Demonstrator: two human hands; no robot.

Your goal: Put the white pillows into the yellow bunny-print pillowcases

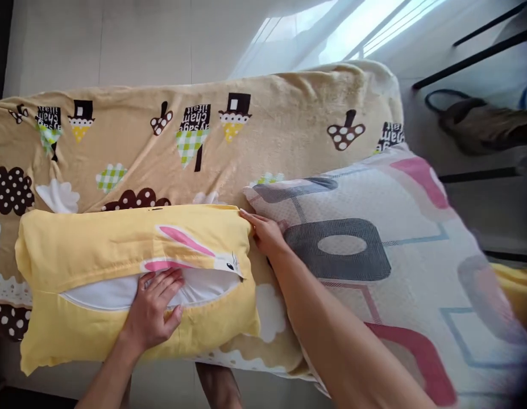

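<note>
A yellow pillowcase (96, 244) with a printed rabbit face and pink ears lies on its side edge to edge before me. Through a long slit in its middle shows a white pillow (105, 291). My left hand (154, 309) rests at this slit with its fingers stretched over the white pillow, the fingertips at the upper edge of the opening. At the upper right corner of the pillowcase, my right hand (265, 233) has its fingers closed on the yellow cloth. Its thumb is mostly hidden.
Under the pillow spreads a beige patterned blanket (139, 159) on a long surface. A large grey, pink and white patterned cushion (399, 216) lies at right, beneath my right forearm. Dark metal bars (472, 59) and a shoe-like brown object (472, 125) stand on the tiled floor (144, 45).
</note>
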